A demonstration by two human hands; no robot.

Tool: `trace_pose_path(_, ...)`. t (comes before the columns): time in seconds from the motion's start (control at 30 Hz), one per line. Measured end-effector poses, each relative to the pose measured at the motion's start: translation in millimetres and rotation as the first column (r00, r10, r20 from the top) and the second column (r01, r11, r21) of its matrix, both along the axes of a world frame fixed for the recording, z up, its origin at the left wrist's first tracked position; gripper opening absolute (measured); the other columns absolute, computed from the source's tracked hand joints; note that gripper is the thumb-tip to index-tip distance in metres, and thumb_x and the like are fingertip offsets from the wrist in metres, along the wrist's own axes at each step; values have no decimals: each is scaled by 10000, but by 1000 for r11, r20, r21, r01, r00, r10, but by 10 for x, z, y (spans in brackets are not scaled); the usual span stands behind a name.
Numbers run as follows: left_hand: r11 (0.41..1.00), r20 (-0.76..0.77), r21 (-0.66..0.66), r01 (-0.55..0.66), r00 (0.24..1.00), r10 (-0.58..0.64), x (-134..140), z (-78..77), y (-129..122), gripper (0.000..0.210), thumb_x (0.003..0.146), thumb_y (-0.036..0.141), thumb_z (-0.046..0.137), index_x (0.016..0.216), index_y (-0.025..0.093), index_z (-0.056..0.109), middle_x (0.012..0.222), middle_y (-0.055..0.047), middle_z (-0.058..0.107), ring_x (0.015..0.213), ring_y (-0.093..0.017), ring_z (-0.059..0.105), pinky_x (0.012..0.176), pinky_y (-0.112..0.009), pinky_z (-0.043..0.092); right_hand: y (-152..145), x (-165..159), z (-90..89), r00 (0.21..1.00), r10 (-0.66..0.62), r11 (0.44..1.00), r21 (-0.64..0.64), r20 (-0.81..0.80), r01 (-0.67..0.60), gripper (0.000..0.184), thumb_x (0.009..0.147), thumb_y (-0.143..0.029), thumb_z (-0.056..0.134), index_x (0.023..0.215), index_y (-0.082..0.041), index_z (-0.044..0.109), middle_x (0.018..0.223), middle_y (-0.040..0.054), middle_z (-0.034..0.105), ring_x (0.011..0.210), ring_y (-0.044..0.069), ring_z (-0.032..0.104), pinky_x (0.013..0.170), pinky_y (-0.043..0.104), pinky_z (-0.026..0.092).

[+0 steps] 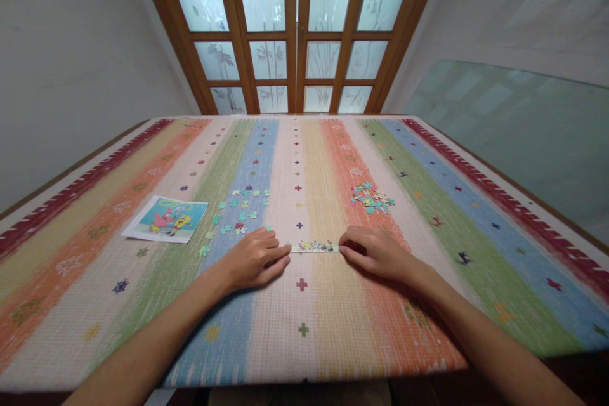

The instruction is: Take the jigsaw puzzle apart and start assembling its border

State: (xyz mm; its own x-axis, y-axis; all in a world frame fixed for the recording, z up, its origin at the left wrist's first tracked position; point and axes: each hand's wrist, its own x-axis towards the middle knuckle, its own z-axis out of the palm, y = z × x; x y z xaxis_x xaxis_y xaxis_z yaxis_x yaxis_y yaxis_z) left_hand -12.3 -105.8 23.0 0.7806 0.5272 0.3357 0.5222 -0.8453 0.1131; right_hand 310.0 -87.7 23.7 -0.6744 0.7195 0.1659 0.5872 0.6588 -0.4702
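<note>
A narrow strip of joined jigsaw pieces [314, 247] lies across the white and yellow stripes in front of me. At its left end, my left hand [257, 256] is closed, with thumb and fingertips on the strip. The right end is held by my right hand [368, 250], its fingers pinched together there. The fingertips hide both ends of the strip. Beyond my left hand, loose jigsaw pieces [245, 204] lie spread over the blue and green stripes. A small heap of jigsaw pieces [371, 198] sits on the orange stripe past my right hand.
A printed cartoon picture [166, 219] lies at the left of the table. The striped tablecloth [304, 355] covers the tabletop. Wooden doors with frosted panes [297, 38] stand behind the far edge, and a pale rounded panel [514, 133] leans against the right wall.
</note>
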Motion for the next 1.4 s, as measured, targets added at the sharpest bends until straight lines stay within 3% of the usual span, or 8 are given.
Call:
trace_pose_path(0.33, 997, -36, 66, -28, 999, 31, 90, 3, -52, 320, 1058, 245, 425, 835, 184, 646, 646, -30, 594, 638, -190, 492, 667, -378, 409, -2, -12, 8, 1000, -15, 1000, 4, -7, 15, 129, 952, -206, 528, 878, -212, 634, 781, 56, 691, 646, 165, 586, 627, 308, 434)
trace_pose_path(0.9, 997, 30, -50, -62, 997, 64, 84, -28, -29, 334, 1041, 268, 428, 770, 209, 614, 643, -29, 585, 635, -188, 489, 655, -372, 413, 9, -14, -3, 999, -34, 999, -6, 9, 34, 124, 942, -214, 531, 888, -200, 642, 784, 59, 690, 653, 169, 586, 627, 308, 431)
trace_pose_path(1.13, 988, 88, -132, -80, 992, 93, 69, -47, -9, 276, 1035, 276, 442, 900, 214, 675, 705, -38, 651, 673, -193, 555, 672, -367, 446, 11, -8, -3, 1000, -27, 1000, 1, 6, 27, 115, 936, -194, 537, 888, -209, 640, 799, 60, 701, 649, 166, 585, 626, 309, 438)
trace_pose_path(1.4, 979, 237, -115, -166, 953, 189, -79, -15, 82, 260, 1035, 288, 486, 1178, 175, 672, 776, -45, 677, 707, -191, 604, 714, -364, 508, 10, -3, -12, 1000, -15, 1000, 6, -8, 15, 120, 938, -198, 529, 894, -207, 640, 798, 64, 701, 654, 170, 595, 638, 314, 447)
